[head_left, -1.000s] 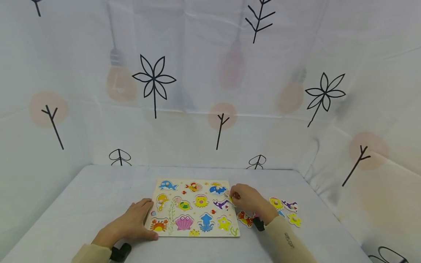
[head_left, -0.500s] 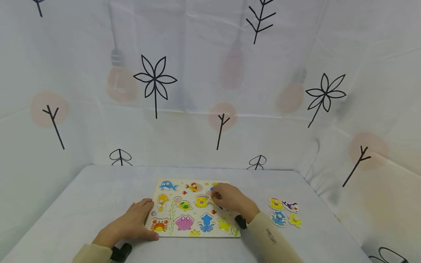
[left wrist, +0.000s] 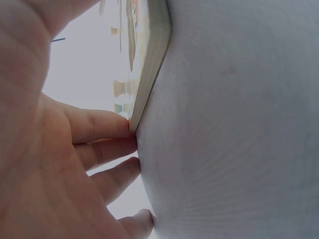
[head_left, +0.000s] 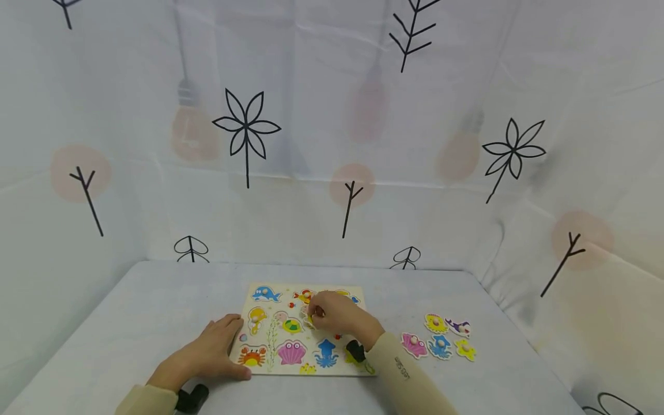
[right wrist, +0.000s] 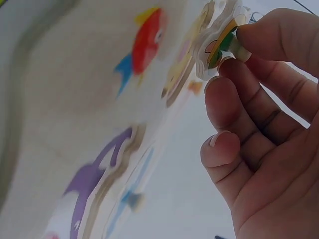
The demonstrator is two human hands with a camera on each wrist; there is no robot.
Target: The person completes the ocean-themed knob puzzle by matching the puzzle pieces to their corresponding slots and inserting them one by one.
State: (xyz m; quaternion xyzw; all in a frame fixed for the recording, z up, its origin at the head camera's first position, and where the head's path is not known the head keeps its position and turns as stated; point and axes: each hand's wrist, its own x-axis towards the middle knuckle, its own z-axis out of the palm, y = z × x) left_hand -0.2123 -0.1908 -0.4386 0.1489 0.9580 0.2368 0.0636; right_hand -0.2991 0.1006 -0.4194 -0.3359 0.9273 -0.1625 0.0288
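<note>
A wooden peg puzzle board [head_left: 270, 369] with sea-animal pictures lies on the table in the head view. My left hand [head_left: 212, 347] rests at its left edge, fingers against the side and thumb by the front corner. In the left wrist view, the index fingertip touches the board's edge [left wrist: 152, 55]. Over the board, my right hand [head_left: 339, 314] pinches a puzzle piece by its knob. The right wrist view shows this piece [right wrist: 214, 47], green and yellow with a wavy rim like the turtle, tilted above the surface. Its underside is hidden.
Right of the board lie loose pieces: a pink shell [head_left: 414, 344], blue squid [head_left: 440, 346], yellow starfish [head_left: 465, 349], yellow octopus [head_left: 436, 323] and purple whale [head_left: 459, 327]. Knobbed pieces sit in the board, including a blue whale [head_left: 266, 294] and a seahorse [head_left: 256, 320].
My right hand has moved left across the board with the piece, from the right edge to the middle. The pink shell has come into full view. The left hand stays in place.
</note>
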